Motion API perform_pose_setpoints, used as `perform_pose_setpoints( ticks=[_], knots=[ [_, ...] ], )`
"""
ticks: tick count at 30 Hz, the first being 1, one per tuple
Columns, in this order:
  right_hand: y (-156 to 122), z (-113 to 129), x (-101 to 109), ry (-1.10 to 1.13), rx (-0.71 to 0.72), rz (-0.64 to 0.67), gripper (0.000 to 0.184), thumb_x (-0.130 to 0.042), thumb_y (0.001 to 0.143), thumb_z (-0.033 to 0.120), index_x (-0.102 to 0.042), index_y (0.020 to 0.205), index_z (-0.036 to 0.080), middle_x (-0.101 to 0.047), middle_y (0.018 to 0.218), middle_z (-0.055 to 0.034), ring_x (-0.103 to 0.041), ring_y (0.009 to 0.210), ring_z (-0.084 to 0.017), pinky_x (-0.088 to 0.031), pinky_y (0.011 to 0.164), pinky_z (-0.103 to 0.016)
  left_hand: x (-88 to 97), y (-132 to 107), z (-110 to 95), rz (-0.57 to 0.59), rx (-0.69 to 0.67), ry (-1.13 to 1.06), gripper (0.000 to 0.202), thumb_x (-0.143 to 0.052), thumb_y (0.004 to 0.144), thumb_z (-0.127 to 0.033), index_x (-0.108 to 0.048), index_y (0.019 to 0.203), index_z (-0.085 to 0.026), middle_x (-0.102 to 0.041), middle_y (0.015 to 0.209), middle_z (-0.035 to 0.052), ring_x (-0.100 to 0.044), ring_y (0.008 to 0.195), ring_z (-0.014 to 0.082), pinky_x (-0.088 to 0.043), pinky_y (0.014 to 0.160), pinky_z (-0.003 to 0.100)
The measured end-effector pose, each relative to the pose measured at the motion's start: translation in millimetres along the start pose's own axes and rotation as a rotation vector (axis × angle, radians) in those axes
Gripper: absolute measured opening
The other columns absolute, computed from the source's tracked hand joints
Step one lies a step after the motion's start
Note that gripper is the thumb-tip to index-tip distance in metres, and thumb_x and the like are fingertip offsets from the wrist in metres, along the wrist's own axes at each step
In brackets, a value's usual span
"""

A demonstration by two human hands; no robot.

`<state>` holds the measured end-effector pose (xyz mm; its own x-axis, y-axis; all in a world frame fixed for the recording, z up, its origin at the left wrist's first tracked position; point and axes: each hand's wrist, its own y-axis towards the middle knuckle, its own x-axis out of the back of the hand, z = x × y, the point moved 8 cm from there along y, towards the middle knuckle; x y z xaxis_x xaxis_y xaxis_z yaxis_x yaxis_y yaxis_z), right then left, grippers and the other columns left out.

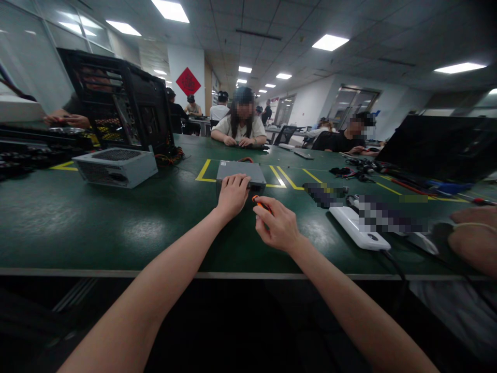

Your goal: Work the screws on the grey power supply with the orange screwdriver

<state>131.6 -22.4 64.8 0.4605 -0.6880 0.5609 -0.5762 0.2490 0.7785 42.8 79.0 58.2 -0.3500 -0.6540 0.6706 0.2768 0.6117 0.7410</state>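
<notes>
A grey computer power supply (pixel 241 170) lies on the green table in front of me, with wires at its far side. My left hand (pixel 233 196) grips its near left part, fingers over the top edge and palm against the front. Just right of it, my right hand (pixel 276 224) is closed around a screwdriver (pixel 263 206) with an orange and black handle. The screwdriver's tip end is hard to make out. The handle's far end is close to the front of the power supply, and I cannot tell whether the tool touches it.
Left stand a second power supply (pixel 116 167) and an open black computer case (pixel 120 103). Right lie a white power strip (pixel 359 228), cables (pixel 355 171) and a dark monitor (pixel 442 150). A person (pixel 240 122) sits opposite; another person's arm (pixel 476 238) is at the right edge.
</notes>
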Motion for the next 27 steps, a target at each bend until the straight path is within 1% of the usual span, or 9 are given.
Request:
perform_pose_setpoints(
  ticks=[4, 7, 9, 12, 15, 18, 21, 24, 27],
  knots=[
    [-0.8, 3.2, 1.2, 0.018, 0.052, -0.042, 0.029, -0.046, 0.080, 0.014, -0.050, 0.108, 0.021, -0.054, 0.116, -0.0095, -0.058, 0.089, -0.015, -0.046, 0.074, -0.026, 0.0, -0.7, -0.3, 0.001, -0.020, 0.005, 0.032, -0.040, 0.084, -0.022, -0.047, 0.115, -0.019, -0.049, 0.119, 0.0079, -0.042, 0.109, 0.0229, -0.029, 0.093, 0.037],
    [-2.0, 1.4, 1.5, 0.054, 0.049, -0.066, 0.022, -0.047, 0.081, 0.017, -0.053, 0.102, 0.022, -0.058, 0.109, -0.0079, -0.059, 0.087, -0.014, -0.047, 0.072, -0.024, -2.5, -0.9, 1.6, -0.006, -0.008, 0.014, 0.033, -0.041, 0.083, -0.022, -0.047, 0.115, -0.019, -0.049, 0.119, 0.0080, -0.042, 0.109, 0.0236, -0.029, 0.093, 0.038],
    [-2.0, 1.4, 0.1, 0.085, 0.039, -0.034, 0.018, -0.047, 0.081, 0.020, -0.054, 0.098, 0.020, -0.058, 0.107, -0.0092, -0.059, 0.089, -0.015, -0.048, 0.071, -0.024, -4.0, -0.8, 2.2, -0.006, -0.003, 0.016, 0.033, -0.041, 0.083, -0.022, -0.046, 0.116, -0.019, -0.049, 0.119, 0.0082, -0.042, 0.110, 0.0237, -0.029, 0.093, 0.038],
    [-1.0, 4.7, 0.0, 0.128, 0.048, 0.009, 0.026, -0.043, 0.082, 0.019, -0.052, 0.106, 0.017, -0.054, 0.113, -0.0129, -0.057, 0.096, -0.017, -0.049, 0.072, -0.025, -4.8, -0.7, 1.8, 0.009, -0.011, 0.016, 0.035, -0.042, 0.082, -0.021, -0.045, 0.117, -0.019, -0.048, 0.120, 0.0085, -0.042, 0.110, 0.0238, -0.029, 0.093, 0.039],
    [-0.3, 8.8, 4.2, 0.111, 0.093, -0.035, 0.032, -0.044, 0.082, 0.016, -0.049, 0.113, 0.018, -0.053, 0.119, -0.0124, -0.056, 0.099, -0.017, -0.049, 0.077, -0.027, -3.8, -0.7, 1.2, 0.021, -0.022, 0.016, 0.036, -0.041, 0.082, -0.021, -0.045, 0.118, -0.019, -0.048, 0.121, 0.0087, -0.042, 0.110, 0.0236, -0.029, 0.094, 0.038],
    [-1.3, 7.4, 6.1, 0.080, 0.097, -0.091, 0.028, -0.049, 0.081, 0.016, -0.052, 0.108, 0.021, -0.058, 0.112, -0.0084, -0.059, 0.091, -0.015, -0.049, 0.076, -0.025, -3.0, -0.9, 1.6, 0.018, -0.018, 0.010, 0.036, -0.041, 0.082, -0.020, -0.045, 0.117, -0.019, -0.048, 0.121, 0.0087, -0.041, 0.111, 0.0233, -0.029, 0.094, 0.038],
    [-2.6, 5.4, 4.5, 0.102, 0.079, -0.085, 0.024, -0.050, 0.080, 0.017, -0.055, 0.104, 0.020, -0.059, 0.107, -0.0090, -0.059, 0.092, -0.015, -0.049, 0.074, -0.025, -3.3, -1.0, 2.0, 0.012, -0.012, 0.003, 0.036, -0.042, 0.081, -0.020, -0.045, 0.117, -0.019, -0.048, 0.121, 0.0089, -0.041, 0.111, 0.0232, -0.028, 0.094, 0.038],
    [-2.5, 5.9, 2.1, 0.132, 0.065, -0.033, 0.032, -0.045, 0.081, 0.016, -0.051, 0.112, 0.018, -0.053, 0.115, -0.0121, -0.055, 0.101, -0.017, -0.049, 0.075, -0.025, -3.8, -0.9, 1.8, 0.016, -0.020, 0.002, 0.037, -0.041, 0.082, -0.020, -0.045, 0.118, -0.019, -0.048, 0.121, 0.0089, -0.041, 0.111, 0.0234, -0.028, 0.094, 0.038],
    [-1.2, 5.7, 3.2, 0.118, 0.053, -0.035, 0.037, -0.042, 0.083, 0.016, -0.046, 0.119, 0.020, -0.052, 0.118, -0.0109, -0.055, 0.101, -0.015, -0.049, 0.078, -0.025, -3.8, -1.1, 1.3, 0.031, -0.030, -0.004, 0.037, -0.040, 0.082, -0.019, -0.044, 0.119, -0.018, -0.047, 0.122, 0.0097, -0.040, 0.112, 0.0236, -0.028, 0.095, 0.039]
  ],
)
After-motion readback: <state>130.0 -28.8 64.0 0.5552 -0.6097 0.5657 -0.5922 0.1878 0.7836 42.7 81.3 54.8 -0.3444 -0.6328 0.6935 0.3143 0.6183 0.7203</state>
